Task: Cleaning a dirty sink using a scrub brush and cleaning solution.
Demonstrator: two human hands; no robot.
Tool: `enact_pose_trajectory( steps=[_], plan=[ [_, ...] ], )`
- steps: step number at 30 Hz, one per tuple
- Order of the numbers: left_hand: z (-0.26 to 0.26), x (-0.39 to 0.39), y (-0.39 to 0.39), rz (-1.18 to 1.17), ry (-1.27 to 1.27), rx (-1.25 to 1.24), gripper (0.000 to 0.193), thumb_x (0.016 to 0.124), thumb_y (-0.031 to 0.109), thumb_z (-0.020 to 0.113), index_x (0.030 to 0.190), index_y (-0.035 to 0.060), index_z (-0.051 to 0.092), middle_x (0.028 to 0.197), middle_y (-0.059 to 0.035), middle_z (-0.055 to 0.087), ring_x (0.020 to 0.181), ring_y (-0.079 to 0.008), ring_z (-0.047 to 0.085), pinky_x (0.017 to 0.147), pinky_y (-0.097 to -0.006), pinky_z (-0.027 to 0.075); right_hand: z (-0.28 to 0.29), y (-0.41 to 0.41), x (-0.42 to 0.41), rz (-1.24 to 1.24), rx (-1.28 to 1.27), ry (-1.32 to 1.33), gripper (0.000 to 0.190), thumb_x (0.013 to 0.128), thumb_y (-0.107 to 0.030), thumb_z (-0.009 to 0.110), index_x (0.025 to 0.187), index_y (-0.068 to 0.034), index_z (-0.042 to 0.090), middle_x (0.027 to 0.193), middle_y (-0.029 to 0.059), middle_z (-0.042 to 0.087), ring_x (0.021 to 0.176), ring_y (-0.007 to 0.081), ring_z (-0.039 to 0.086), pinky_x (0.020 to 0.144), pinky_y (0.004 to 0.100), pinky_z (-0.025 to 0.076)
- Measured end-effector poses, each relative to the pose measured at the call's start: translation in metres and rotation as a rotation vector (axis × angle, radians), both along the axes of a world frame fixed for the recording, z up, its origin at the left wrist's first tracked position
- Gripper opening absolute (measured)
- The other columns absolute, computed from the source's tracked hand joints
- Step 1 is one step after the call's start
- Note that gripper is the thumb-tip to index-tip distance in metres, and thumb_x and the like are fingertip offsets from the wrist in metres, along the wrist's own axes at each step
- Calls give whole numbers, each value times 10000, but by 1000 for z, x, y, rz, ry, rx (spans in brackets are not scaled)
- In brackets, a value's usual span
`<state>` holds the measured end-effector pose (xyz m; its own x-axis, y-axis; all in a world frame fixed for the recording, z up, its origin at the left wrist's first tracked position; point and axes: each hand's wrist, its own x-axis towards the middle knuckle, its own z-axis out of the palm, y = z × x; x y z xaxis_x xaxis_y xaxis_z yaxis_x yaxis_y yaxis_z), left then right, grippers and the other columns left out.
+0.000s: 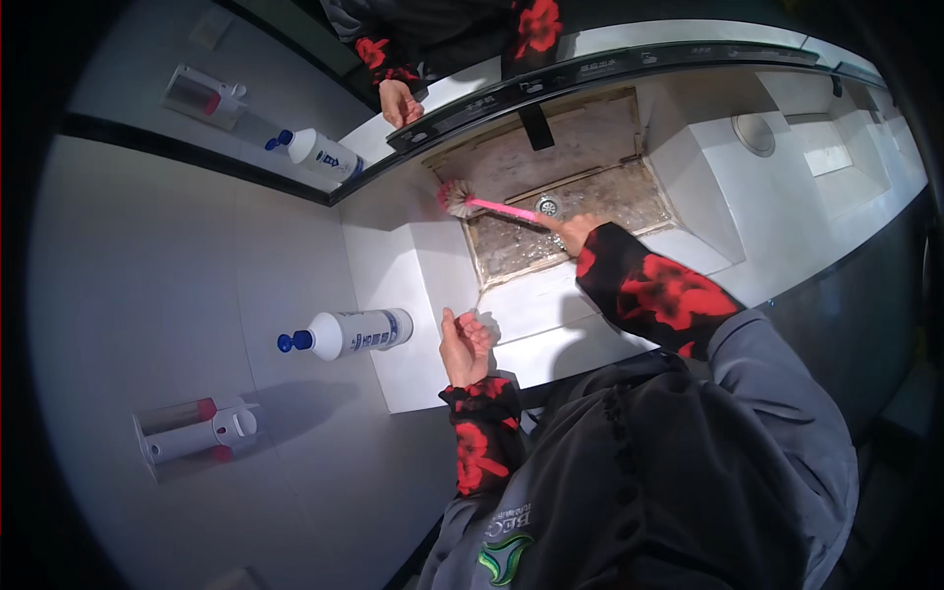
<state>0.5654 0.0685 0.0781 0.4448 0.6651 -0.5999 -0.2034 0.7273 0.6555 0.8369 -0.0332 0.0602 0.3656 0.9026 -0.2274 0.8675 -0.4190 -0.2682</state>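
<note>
My right hand (577, 230) grips the pink handle of a round-headed scrub brush (509, 209), its forefinger stretched along the handle. The pale bristle head lies at the left side of a rectangular sink basin (501, 269), against or close to its wall. Brown stains cover the wet basin floor, and a round metal drain (547, 206) sits near its middle. My left hand (467, 346) is over the counter's front left part, palm turned up and fingers loosely curled, with nothing in it. Left of it stands a white bottle (365, 333) with a blue cap.
A black faucet (536, 127) juts over the basin below a mirror's dark lower edge (605, 66). A dispenser (195, 430) hangs on the left wall. On the counter (708, 169) to the right is a round metal cover (753, 135), with another basin (826, 155) beyond.
</note>
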Motion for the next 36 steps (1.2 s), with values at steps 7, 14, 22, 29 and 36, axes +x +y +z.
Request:
enact_pose_trajectory(
  steps=[7,14,22,29,36],
  plan=[
    [12,-46,-24,174,-56,44,405,888,418,491,763,38,551,607,-39,515,542,-146,480,513,-252,397,-12,-171,148,-44,-306,-130,687,787,-88,438,1400,-254,178,644,133,594,579,301,594,531,411,468],
    [19,-13,-48,180,-7,22,404,877,431,503,734,56,553,590,-32,516,539,-151,472,503,-270,373,-56,-75,93,176,-102,183,594,813,-103,418,1369,-205,235,716,197,593,644,357,592,570,464,465],
    [22,6,-45,108,-29,37,408,872,439,509,776,44,540,602,-31,503,538,-142,451,521,-271,386,-55,-91,103,-178,-39,183,243,848,-271,466,848,-77,612,676,182,607,675,343,607,596,443,461],
    [12,-31,-66,209,-12,-5,410,863,447,519,737,60,559,606,-32,509,556,-165,468,512,-286,367,-72,-253,139,-380,270,-25,412,852,-183,430,1264,-170,450,721,216,587,658,403,569,588,450,467],
    [17,16,-41,76,-52,17,398,854,453,531,758,68,562,623,-25,542,545,-154,482,526,-278,390,-64,-200,74,-764,393,115,408,848,-174,425,1253,-179,473,767,241,588,720,404,587,649,458,465]
  ],
)
